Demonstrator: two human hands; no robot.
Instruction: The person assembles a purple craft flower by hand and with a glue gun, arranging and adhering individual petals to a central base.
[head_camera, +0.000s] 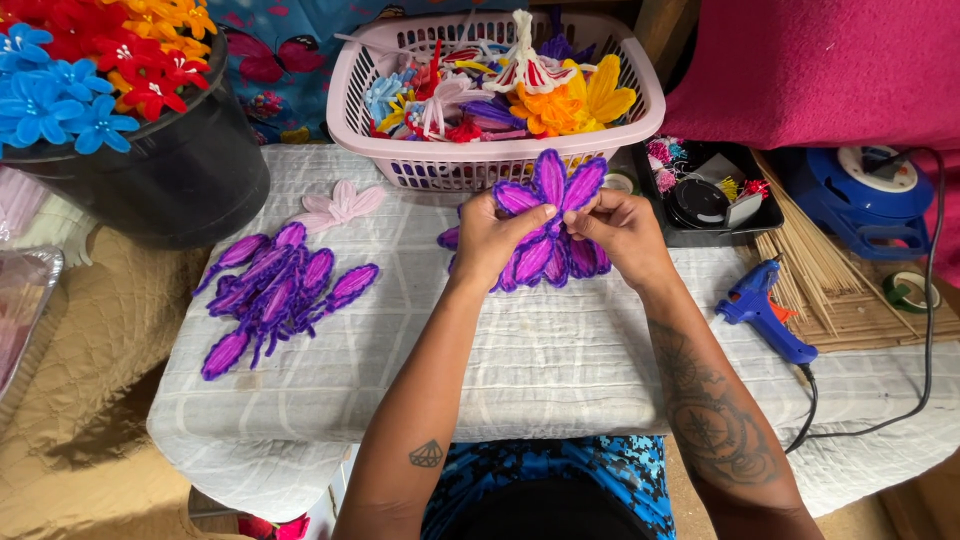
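A desk (560, 370) draped in white quilted cloth is carrying the work. At its far edge a pink basket (352, 75) is holding mixed craft flowers, and a black bucket (170, 170) of blue, red and orange flowers is standing to the left. A pile of purple petals (275, 290) is lying on the cloth's left side — a blue glue gun (762, 315) on its right. Above the desk's middle, the left hand (492, 240) and right hand (622, 228) are both pinching a purple flower (550, 215) between them.
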